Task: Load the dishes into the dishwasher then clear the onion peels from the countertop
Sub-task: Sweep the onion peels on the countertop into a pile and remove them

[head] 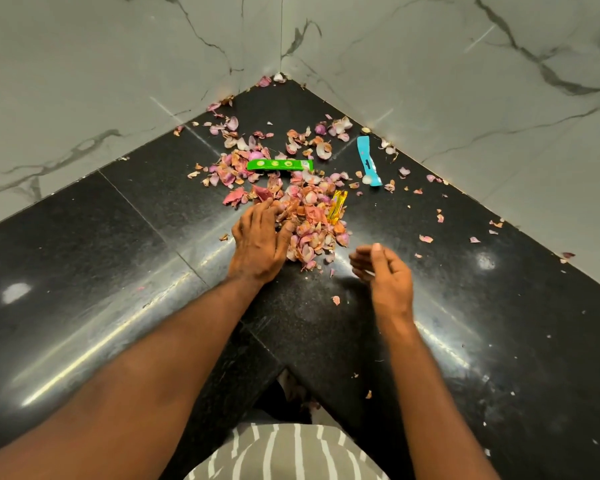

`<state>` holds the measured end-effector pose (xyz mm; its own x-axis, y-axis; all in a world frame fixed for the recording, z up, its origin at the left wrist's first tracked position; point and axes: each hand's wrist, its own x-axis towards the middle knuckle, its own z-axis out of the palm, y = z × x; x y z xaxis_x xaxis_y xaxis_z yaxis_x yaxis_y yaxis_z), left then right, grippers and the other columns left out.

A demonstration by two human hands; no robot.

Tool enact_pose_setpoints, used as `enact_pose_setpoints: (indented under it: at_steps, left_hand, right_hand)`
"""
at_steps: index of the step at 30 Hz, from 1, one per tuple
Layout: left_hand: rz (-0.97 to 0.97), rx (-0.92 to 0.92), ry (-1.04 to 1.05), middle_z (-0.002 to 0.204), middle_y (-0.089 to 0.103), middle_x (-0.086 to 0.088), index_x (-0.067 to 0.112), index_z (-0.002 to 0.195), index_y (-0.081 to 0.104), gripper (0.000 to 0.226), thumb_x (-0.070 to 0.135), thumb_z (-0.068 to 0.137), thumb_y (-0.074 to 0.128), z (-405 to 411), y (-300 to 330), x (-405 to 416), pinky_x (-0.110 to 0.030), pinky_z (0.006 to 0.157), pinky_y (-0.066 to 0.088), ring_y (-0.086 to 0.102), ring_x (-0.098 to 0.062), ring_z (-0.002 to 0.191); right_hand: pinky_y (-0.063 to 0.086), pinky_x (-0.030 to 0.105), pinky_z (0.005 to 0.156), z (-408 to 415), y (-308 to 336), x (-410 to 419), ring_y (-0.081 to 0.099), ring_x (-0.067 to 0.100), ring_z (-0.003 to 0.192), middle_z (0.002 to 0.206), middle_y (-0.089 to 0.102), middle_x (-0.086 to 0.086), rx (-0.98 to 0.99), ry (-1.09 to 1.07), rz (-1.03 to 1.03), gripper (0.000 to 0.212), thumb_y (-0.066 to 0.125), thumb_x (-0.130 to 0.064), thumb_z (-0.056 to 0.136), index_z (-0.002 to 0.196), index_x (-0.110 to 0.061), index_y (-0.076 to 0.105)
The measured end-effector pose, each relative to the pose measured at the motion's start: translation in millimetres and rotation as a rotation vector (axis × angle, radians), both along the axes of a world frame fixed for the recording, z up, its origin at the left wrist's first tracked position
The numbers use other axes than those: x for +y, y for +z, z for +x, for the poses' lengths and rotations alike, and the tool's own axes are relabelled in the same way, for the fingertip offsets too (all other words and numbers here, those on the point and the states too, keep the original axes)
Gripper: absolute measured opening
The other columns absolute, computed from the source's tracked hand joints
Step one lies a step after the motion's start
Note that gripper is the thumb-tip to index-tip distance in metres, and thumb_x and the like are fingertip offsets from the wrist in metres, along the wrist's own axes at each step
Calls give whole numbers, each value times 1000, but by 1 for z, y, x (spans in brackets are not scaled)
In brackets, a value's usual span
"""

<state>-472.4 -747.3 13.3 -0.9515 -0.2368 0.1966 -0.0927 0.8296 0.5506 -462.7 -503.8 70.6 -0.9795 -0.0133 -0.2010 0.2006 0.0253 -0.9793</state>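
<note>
Your left hand [258,242] rests flat, fingers spread, against the onion peels [309,220] heaped mid-frame on the black counter [118,271]; your right hand [383,270] hovers lower right of the heap, loosely curled, holding nothing

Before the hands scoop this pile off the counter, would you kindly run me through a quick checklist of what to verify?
1. Left hand on the heap of onion peels: ok, fingers rest on its left side.
2. Right hand ready as a catcher: ok, cupped, holding nothing, apart from the heap.
3. Peels all gathered: not ok, many lie scattered toward the corner.
4. Heap free of wrappers: not ok, yellow wrapper touches it; green wrapper and blue wrapper lie beyond.
5. Bin in place: cannot tell.
</note>
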Motion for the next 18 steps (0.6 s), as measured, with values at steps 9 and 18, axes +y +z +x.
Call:
enact_pose_setpoints:
  at_steps: [9,18]
  left_hand:
    - [-8,-13,7,154,40,-2,26,146,44,62,64,103,21,0,1,0,-50,116,27,27,-22,146]
    - [-9,-24,-4,154,40,-2,26,146,44,58,61,104,25,-1,1,-1,-50,116,27,27,-22,146]
  right_hand:
    - [64,42,79,-16,5,-3,77,29,81,88,79,10,-300,578,419,65,44,-63,101,98,-7,77]
    - [58,40,99,-27,32,14,72,28,109,110,77,14,-23,416,21,39,53,-34,107,109,-2,75]
